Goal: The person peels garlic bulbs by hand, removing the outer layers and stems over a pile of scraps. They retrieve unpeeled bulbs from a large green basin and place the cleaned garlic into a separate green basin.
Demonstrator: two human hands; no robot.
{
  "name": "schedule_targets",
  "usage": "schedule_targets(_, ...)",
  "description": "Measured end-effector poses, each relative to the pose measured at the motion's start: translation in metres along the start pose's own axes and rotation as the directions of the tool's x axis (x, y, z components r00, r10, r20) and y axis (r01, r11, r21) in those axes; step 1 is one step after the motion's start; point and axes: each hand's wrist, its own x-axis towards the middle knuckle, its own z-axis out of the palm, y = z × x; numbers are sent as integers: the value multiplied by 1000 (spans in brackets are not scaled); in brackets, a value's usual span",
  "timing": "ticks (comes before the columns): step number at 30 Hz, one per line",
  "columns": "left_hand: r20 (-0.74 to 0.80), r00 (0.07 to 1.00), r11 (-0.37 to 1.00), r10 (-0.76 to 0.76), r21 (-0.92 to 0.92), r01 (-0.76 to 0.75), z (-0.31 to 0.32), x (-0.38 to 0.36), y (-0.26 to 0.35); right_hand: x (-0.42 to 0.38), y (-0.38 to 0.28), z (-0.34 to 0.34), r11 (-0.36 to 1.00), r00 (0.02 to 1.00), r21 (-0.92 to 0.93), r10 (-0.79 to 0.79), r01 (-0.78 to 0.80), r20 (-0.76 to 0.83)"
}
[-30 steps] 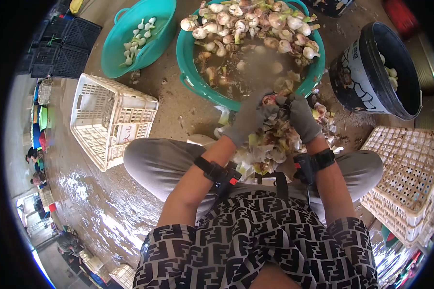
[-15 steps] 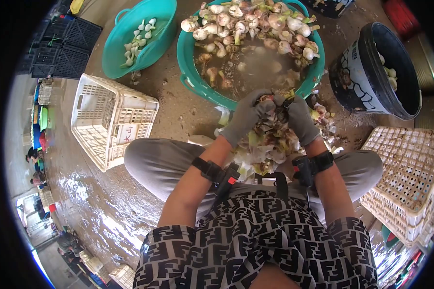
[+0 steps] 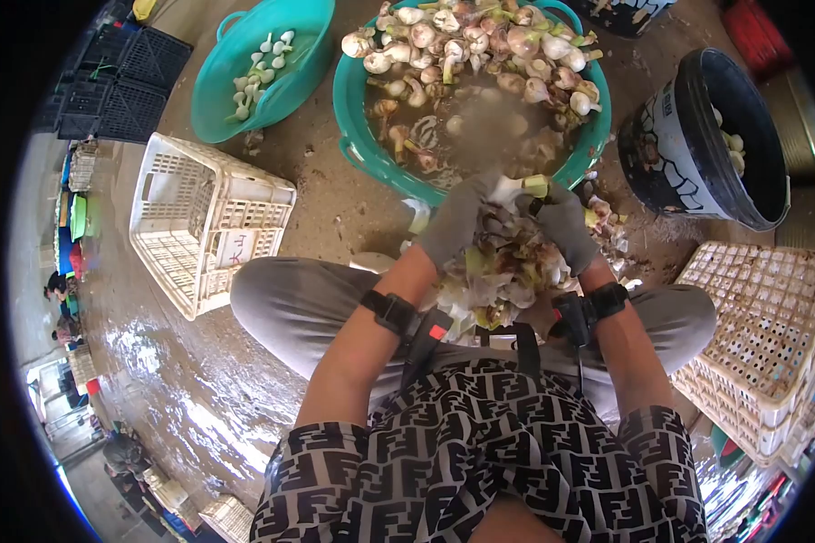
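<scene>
The person is sitting on the wet floor (image 3: 335, 208), both gloved hands meeting over a heap of peelings (image 3: 503, 271) between the knees. The left hand (image 3: 457, 222) and right hand (image 3: 566, 222) are closing their fingers together on one pale garlic bulb (image 3: 516, 190), just at the near rim of the big teal basin (image 3: 358, 136) of soaking bulbs. A black bucket (image 3: 679, 145) is standing at the right, a white crate (image 3: 204, 222) at the left.

Your gloved hands cover most of bulb (image 3: 514, 188); murky water in big basin (image 3: 353, 136) hides sunken bulbs; bucket (image 3: 670, 145) contents mostly shadowed.
</scene>
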Motion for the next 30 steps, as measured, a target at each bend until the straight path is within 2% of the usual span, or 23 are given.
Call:
schedule_targets(1,-102,974,912,202,382,-149,11,-4,-3,-2,-5,1,994,1000,104,-16,15,0)
schedule_targets(2,-116,901,664,418,715,-216,18,-6,-4,-3,-11,2,994,1000,105,19,-20,15)
schedule_targets(4,-140,805,642,576,688,-339,16,-3,-8,-4,-20,3,990,995,107,85,-89,45)
schedule_targets(5,-152,748,621,646,673,-401,15,-1,-10,-5,-20,2,991,996,115,58,-65,63)
schedule_targets(7,-187,861,791,473,521,-321,11,-6,-1,-8,-16,-3,992,995,126,12,-25,101)
schedule_targets(8,-191,906,859,378,438,-266,10,-10,4,-6,-10,-9,959,971,-165,-216,230,103)
schedule_targets(9,-146,937,901,318,355,-251,7,-9,5,-2,-1,-15,782,891,-430,-420,452,173)
schedule_targets(10,-95,960,935,262,272,-228,3,-7,7,-1,-4,-16,487,765,-628,-572,607,296)
schedule_targets(12,-34,955,932,294,233,-279,1,-4,9,-6,-6,-10,606,738,-466,-653,644,170)
schedule_targets(13,-29,927,894,375,274,-353,3,-5,9,-10,-8,-8,651,728,-376,-678,659,101)
schedule_targets(15,-86,915,852,395,406,-330,0,-1,10,-14,-10,-7,808,841,-243,-537,537,71)
schedule_targets(16,-159,927,843,339,489,-225,-6,3,15,-14,-10,-5,894,909,-167,-412,415,54)
schedule_targets(17,-236,929,822,285,559,-110,-11,4,17,-13,-10,-3,956,960,-88,-279,281,37)
schedule_targets(19,-271,869,692,414,714,-107,2,-8,31,-4,-13,1,991,995,86,101,-103,25)
schedule_targets(20,-274,835,616,477,782,-95,10,-14,40,-4,-24,5,998,998,8,67,-67,5)
schedule_targets(22,-215,879,433,426,902,10,15,-8,36,-12,-41,13,989,1000,-148,9,-12,-16)
schedule_targets(23,-189,897,327,400,943,53,16,-6,36,-10,-39,13,992,999,-125,34,-31,22)
schedule_targets(25,-235,893,432,385,900,50,16,-7,38,-4,-33,7,994,993,-83,77,-70,93)
schedule_targets(26,-255,893,484,370,874,49,16,-7,38,-7,-30,0,997,994,-46,-56,60,94)
schedule_targets(28,-160,937,739,311,660,-133,13,-12,38,-16,-22,-17,951,947,28,-310,308,85)
schedule_targets(29,-104,949,834,296,513,-204,10,-15,41,-14,-9,-26,958,957,20,-288,287,46)
schedule_targets(30,-25,952,848,304,464,-258,7,-18,44,-9,7,-34,963,963,12,-268,268,8)
